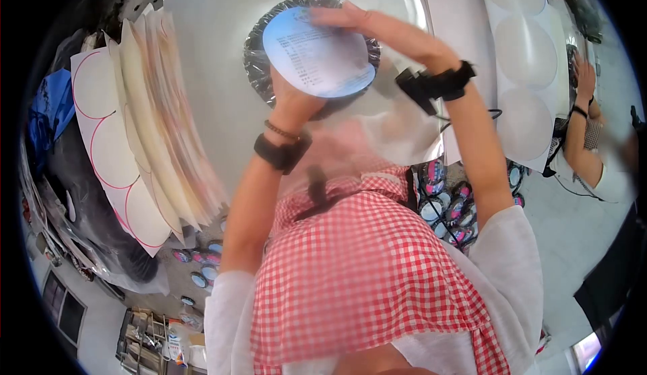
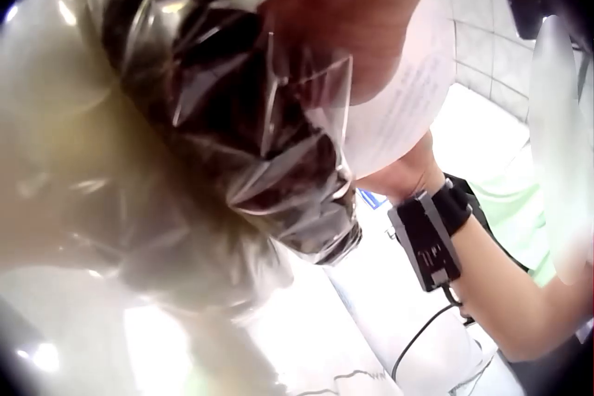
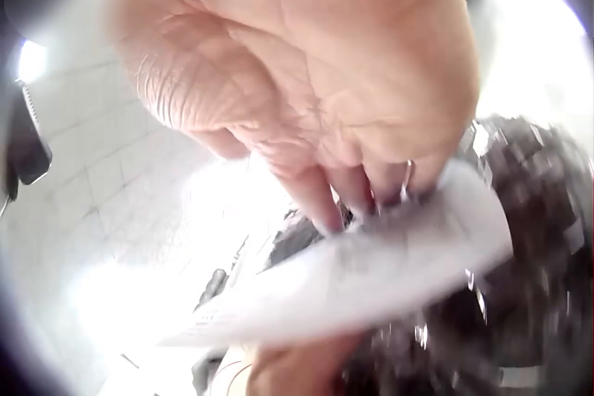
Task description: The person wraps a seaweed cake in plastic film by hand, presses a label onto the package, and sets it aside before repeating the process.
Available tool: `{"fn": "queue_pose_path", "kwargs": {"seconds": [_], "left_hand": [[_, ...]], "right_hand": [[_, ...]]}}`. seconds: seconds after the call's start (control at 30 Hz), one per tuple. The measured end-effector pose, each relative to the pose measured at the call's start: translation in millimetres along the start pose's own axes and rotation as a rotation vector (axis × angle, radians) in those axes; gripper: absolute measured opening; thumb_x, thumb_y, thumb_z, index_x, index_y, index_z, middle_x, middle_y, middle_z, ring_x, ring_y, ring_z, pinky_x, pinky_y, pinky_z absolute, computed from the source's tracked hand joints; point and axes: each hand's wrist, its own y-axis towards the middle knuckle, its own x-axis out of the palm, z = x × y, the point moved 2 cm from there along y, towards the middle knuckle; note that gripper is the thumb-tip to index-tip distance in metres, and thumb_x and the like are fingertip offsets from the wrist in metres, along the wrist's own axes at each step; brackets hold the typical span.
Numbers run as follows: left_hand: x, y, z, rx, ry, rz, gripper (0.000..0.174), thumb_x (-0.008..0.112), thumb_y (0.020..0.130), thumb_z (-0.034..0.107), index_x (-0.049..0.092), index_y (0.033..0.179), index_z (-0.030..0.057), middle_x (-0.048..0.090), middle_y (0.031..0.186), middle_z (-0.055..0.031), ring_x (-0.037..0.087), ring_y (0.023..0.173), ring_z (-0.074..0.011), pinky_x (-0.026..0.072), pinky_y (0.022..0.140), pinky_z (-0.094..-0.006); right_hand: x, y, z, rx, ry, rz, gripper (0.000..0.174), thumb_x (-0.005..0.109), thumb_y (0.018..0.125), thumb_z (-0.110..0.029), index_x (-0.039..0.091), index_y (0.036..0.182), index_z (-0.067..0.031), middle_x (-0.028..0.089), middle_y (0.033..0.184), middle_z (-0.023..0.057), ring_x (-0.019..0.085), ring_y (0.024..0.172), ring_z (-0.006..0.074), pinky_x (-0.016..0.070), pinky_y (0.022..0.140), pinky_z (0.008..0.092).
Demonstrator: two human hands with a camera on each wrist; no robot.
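A round dark pack in crinkled clear plastic is over the pale tabletop in the head view. A round pale-blue label with rows of small print covers much of its face. My left hand grips the pack's near side, its fingers mostly hidden by the label. The left wrist view shows this hand close against the glossy plastic wrap. My right hand reaches over from the far right, its nearly straight fingers on the label's far edge. In the right wrist view its fingertips meet the curved label.
Sheets of large white round labels lie along the right side. To the left stands a fanned stack of label sheets. Several wrapped packs are on the floor below. Another person's arm shows at the far right.
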Motion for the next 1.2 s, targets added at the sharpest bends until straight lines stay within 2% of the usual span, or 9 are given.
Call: {"fn": "queue_pose_path", "kwargs": {"seconds": [0.23,0.37,0.77,0.87,0.93,0.97,1.03,1.13,1.2], "left_hand": [[11,-6,-17,0.056,-0.211,0.202,0.066,0.073,0.080,0.031,0.047,0.134,0.0047,0.054,0.132,-0.0118,0.051,0.120,-0.0249,0.0395,0.103,-0.0380],[-18,12,6,-0.243,-1.085,0.415,0.063,0.054,0.094,0.022,0.027,0.145,-0.0035,0.035,0.146,-0.0176,0.034,0.137,-0.0288,0.0290,0.112,-0.0401],[-36,-9,-14,-0.383,-0.907,0.616,0.051,0.033,0.104,0.033,0.035,0.144,0.0017,0.036,0.148,-0.0129,0.025,0.142,-0.0252,0.0164,0.117,-0.0387],[-48,-20,-31,-0.364,-0.645,0.540,0.047,0.035,0.104,0.029,0.041,0.141,0.0005,0.038,0.148,-0.0130,0.029,0.139,-0.0274,0.0207,0.115,-0.0398],[-59,-30,-29,-0.234,-0.280,0.503,0.045,0.038,0.103,0.026,0.043,0.140,-0.0002,0.038,0.148,-0.0163,0.030,0.140,-0.0307,0.0237,0.114,-0.0430],[-59,-43,-33,-0.167,-0.059,0.477,0.046,0.039,0.103,0.027,0.043,0.140,-0.0003,0.039,0.148,-0.0196,0.028,0.142,-0.0320,0.0227,0.115,-0.0446],[-4,-55,-42,0.048,0.715,0.216,0.050,0.046,0.100,0.027,0.039,0.145,0.0046,0.035,0.144,-0.0331,0.031,0.136,-0.0484,0.0282,0.109,-0.0548],[-49,-54,-1,-0.091,0.119,0.041,0.051,0.056,0.094,0.027,0.046,0.142,0.0145,0.042,0.140,-0.0306,0.043,0.129,-0.0462,0.0388,0.104,-0.0472],[-115,-67,-1,-0.072,0.005,-0.018,0.041,0.059,0.091,0.023,0.053,0.130,0.0115,0.051,0.128,-0.0275,0.052,0.118,-0.0422,0.0438,0.098,-0.0425]], "right_hand": [[60,40,30,-0.467,-0.578,0.637,0.055,0.037,0.103,-0.036,0.040,0.141,0.0032,0.037,0.149,0.0218,0.036,0.136,0.0373,0.0263,0.114,0.0433],[67,45,29,-0.445,-0.561,0.725,0.052,0.043,0.099,-0.033,0.046,0.137,0.0013,0.043,0.145,0.0196,0.039,0.135,0.0355,0.0293,0.112,0.0451],[133,33,5,-0.434,-1.337,0.687,0.050,0.059,0.089,-0.039,0.054,0.135,-0.0184,0.042,0.146,0.0158,0.036,0.137,0.0313,0.0308,0.110,0.0501],[133,-8,21,-0.537,-1.063,0.379,0.054,0.062,0.087,-0.034,0.051,0.137,-0.0173,0.042,0.144,0.0209,0.035,0.137,0.0378,0.0312,0.110,0.0496],[111,-46,22,-0.207,-0.511,0.835,0.064,0.068,0.082,-0.034,0.048,0.138,-0.0106,0.039,0.144,0.0280,0.032,0.137,0.0432,0.0282,0.112,0.0500],[83,-48,75,-0.003,-1.099,1.070,0.077,0.075,0.075,-0.034,0.046,0.138,-0.0009,0.037,0.142,0.0343,0.031,0.136,0.0450,0.0263,0.112,0.0505],[67,-46,103,0.150,-0.826,1.118,0.084,0.077,0.077,-0.035,0.039,0.139,0.0081,0.037,0.139,0.0359,0.032,0.136,0.0429,0.0259,0.112,0.0482],[81,-42,20,-0.359,0.421,0.970,0.072,0.076,0.081,-0.006,0.035,0.140,0.0041,0.051,0.129,0.0145,0.054,0.113,0.0214,0.0425,0.099,0.0322],[87,-56,-20,-0.453,0.020,1.033,0.061,0.068,0.082,0.006,0.043,0.136,-0.0026,0.055,0.127,0.0152,0.058,0.111,0.0231,0.0461,0.096,0.0331]]}}
